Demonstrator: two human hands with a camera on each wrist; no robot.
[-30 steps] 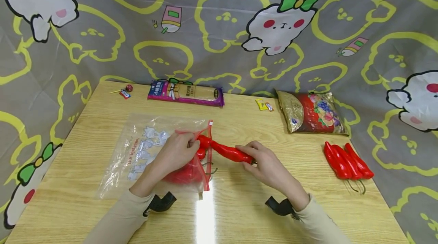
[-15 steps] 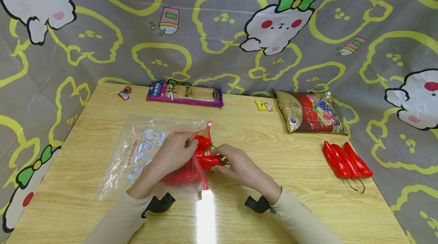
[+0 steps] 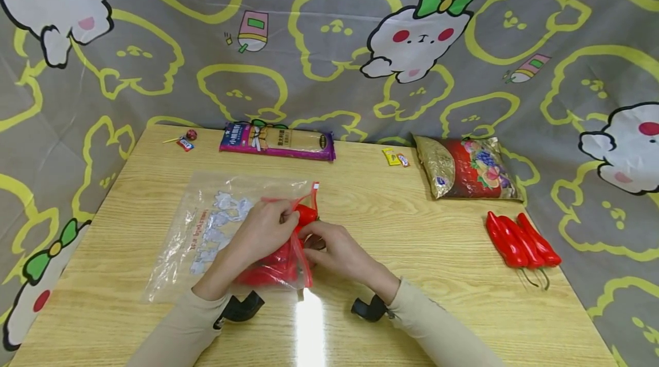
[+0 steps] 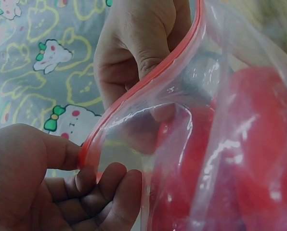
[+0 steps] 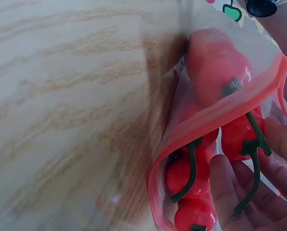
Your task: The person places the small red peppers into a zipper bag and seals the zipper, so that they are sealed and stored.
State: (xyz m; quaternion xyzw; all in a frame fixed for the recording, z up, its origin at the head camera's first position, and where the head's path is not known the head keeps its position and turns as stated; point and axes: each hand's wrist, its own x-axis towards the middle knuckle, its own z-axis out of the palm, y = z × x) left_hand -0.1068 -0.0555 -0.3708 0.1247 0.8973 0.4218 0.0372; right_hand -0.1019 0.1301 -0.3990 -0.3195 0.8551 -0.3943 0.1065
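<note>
A clear zip bag (image 3: 172, 252) with a red-edged mouth lies on the table, holding several red chili peppers (image 3: 268, 270) with green stems. My left hand (image 3: 265, 230) pinches the bag's upper lip, keeping the mouth parted; in the left wrist view its thumb and fingers grip the red zip strip (image 4: 112, 113). My right hand (image 3: 334, 250) is at the mouth, fingertips inside the bag. The right wrist view has its fingers around the stem end of a red chili pepper (image 5: 232, 142), whose body is hidden in the bag. Other stem ends sit beside it.
Several loose red chili peppers (image 3: 522, 244) lie at the table's right. Along the back are a noodle packet (image 3: 278, 141), a gold-and-red bag (image 3: 468, 170), small candies (image 3: 395, 158) and a lollipop (image 3: 191, 135). A patterned cloth (image 3: 329, 41) stands behind the table.
My right hand has moved left, bringing the red chili pepper from outside the mouth into the bag. My left hand keeps its pinch on the lip.
</note>
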